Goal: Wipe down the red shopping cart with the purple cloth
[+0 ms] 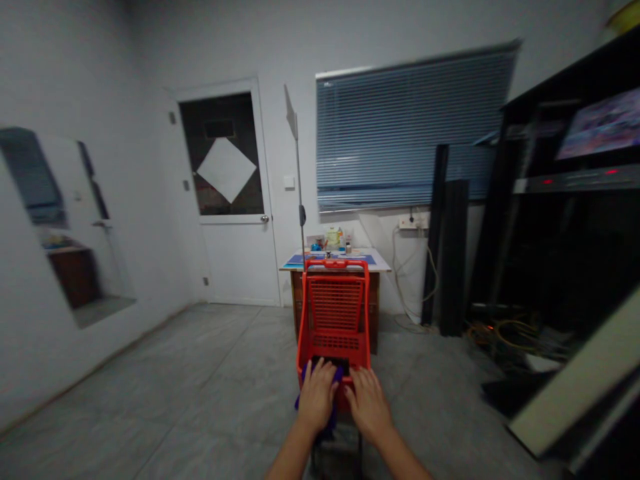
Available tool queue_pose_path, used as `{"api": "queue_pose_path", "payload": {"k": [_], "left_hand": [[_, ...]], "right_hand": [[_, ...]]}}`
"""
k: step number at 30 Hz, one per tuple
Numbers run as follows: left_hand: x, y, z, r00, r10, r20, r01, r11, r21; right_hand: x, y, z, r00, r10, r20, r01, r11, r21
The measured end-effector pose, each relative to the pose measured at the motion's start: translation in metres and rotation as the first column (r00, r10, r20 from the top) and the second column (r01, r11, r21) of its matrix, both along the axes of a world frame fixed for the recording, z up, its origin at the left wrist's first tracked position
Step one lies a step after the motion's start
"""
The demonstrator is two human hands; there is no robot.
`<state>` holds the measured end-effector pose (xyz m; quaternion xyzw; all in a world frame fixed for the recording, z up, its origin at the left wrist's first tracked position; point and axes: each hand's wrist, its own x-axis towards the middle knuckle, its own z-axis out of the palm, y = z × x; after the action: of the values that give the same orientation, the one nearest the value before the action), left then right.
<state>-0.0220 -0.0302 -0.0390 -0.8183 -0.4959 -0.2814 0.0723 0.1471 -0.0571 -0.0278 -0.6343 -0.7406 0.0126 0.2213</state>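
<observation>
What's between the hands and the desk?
The red cart, per the head view: left hand and right hand at its near end, desk beyond.

Straight ahead at twelve o'clock, the cart (335,303) looks like glossy red plastic; the floor (210,387) looks like matt grey concrete.

The head camera is looking from above the person's forearms, facing forward and down across the concrete floor (215,387), with the door (240,260) standing well ahead.
</observation>
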Motion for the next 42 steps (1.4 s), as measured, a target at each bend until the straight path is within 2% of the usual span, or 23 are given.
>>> {"api": "queue_pose_path", "payload": {"k": [5, 12, 16, 20, 22, 27, 31, 35, 42], "left_hand": [[-0.02, 0.003, -0.002, 0.999, -0.038, 0.001, 0.038, 0.999, -0.039], [-0.056, 0.003, 0.007, 0.998, -0.034, 0.055, 0.04, 0.994, -0.105], [-0.044, -0.002, 0.011, 0.998, -0.003, 0.057, 0.01, 0.994, -0.113], [-0.017, -0.009, 0.012, 0.999, -0.037, 0.034, 0.04, 0.994, -0.1], [-0.013, -0.01, 0.014, 0.999, -0.051, 0.017, 0.053, 0.993, -0.104], [-0.025, -0.008, 0.02, 0.999, 0.028, 0.014, -0.026, 0.992, -0.123], [-0.016, -0.014, 0.021, 0.993, 0.104, 0.05, -0.099, 0.99, -0.105], [-0.005, -0.02, 0.02, 0.998, 0.058, 0.037, -0.055, 0.995, -0.088], [-0.03, -0.008, 0.016, 0.997, 0.08, 0.017, -0.078, 0.99, -0.116]], "right_hand": [[-0.019, -0.006, -0.003, 1.0, -0.022, 0.007, 0.022, 0.999, 0.023], [-0.014, -0.01, 0.002, 0.985, 0.17, 0.036, -0.172, 0.984, 0.053], [-0.014, -0.009, 0.001, 0.989, 0.145, 0.021, -0.145, 0.989, 0.016], [-0.016, -0.008, -0.003, 0.991, 0.137, -0.002, -0.137, 0.99, 0.02], [-0.014, -0.009, -0.002, 0.989, 0.146, 0.005, -0.146, 0.989, 0.018], [-0.012, -0.01, 0.001, 0.989, 0.147, 0.018, -0.147, 0.989, -0.009], [-0.017, -0.011, 0.002, 0.992, 0.124, -0.001, -0.124, 0.992, 0.009], [-0.015, -0.012, 0.004, 0.991, 0.137, -0.006, -0.136, 0.991, 0.008], [-0.009, -0.008, 0.013, 0.986, 0.166, 0.009, -0.166, 0.986, 0.005]]}}
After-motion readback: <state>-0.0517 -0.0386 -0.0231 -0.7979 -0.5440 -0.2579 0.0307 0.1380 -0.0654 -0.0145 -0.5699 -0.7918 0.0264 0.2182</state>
